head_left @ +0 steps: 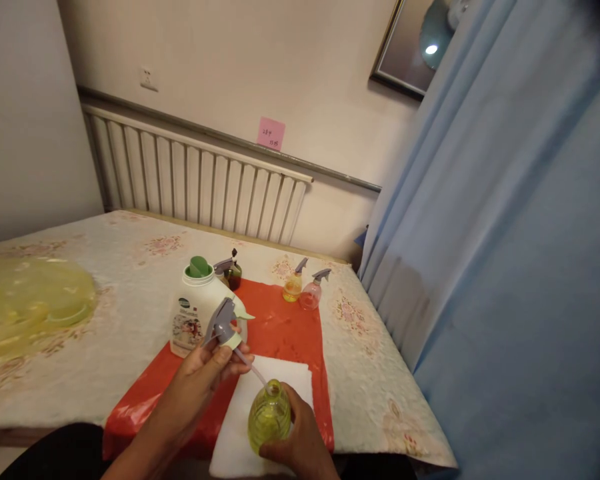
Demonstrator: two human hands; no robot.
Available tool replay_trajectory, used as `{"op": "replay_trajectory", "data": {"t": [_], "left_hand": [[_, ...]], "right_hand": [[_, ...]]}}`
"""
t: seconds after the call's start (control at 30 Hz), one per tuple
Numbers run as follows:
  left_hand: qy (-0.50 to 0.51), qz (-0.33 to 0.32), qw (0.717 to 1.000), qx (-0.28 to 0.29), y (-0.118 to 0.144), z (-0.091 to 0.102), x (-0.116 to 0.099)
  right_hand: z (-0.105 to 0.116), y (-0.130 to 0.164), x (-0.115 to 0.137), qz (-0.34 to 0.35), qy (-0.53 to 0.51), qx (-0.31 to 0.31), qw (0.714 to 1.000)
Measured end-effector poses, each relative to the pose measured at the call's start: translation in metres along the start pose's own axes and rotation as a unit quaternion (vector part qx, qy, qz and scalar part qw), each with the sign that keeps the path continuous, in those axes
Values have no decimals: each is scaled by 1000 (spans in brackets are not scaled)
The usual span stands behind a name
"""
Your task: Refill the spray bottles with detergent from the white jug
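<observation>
My left hand (203,373) is closed around the collar of a grey trigger spray head (223,322) with a pale ring. Its thin dip tube (253,367) slants down to the right, with the tip at the mouth of a yellow-green ribbed bottle (269,421); I cannot tell how far in it reaches. Gripping that bottle from the right and below is my right hand (303,433). The bottle tilts slightly over a folded white cloth (235,427). Just behind my left hand stands a large white detergent jug (193,300) with a green scoop-like piece (199,267) in its mouth.
A red plastic sheet (275,320) lies under the cloth on a floral bedcover (370,373). Yellow (293,287) and pink (310,297) spray bottles stand behind, with a dark green bottle (234,275) near the jug. Yellow film (30,300) lies left; a blue curtain (505,233) hangs right.
</observation>
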State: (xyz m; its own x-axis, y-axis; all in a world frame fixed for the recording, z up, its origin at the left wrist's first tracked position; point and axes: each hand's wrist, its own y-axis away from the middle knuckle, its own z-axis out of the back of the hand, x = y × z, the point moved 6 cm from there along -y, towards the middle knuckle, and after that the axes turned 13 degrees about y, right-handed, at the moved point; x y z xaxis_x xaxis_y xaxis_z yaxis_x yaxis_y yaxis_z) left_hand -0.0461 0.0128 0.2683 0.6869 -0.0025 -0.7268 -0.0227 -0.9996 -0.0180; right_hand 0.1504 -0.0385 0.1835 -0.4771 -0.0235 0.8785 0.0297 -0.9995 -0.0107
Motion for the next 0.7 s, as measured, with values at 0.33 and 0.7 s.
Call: {"op": "replay_trajectory", "data": {"t": [0.33, 0.7], "left_hand": [[219, 10, 969, -110, -11, 65, 14], [275, 202, 932, -119, 8, 105, 105]], "right_hand": [[4, -12, -12, -21, -10, 6, 1000], [57, -47, -34, -30, 36, -53, 997]]}}
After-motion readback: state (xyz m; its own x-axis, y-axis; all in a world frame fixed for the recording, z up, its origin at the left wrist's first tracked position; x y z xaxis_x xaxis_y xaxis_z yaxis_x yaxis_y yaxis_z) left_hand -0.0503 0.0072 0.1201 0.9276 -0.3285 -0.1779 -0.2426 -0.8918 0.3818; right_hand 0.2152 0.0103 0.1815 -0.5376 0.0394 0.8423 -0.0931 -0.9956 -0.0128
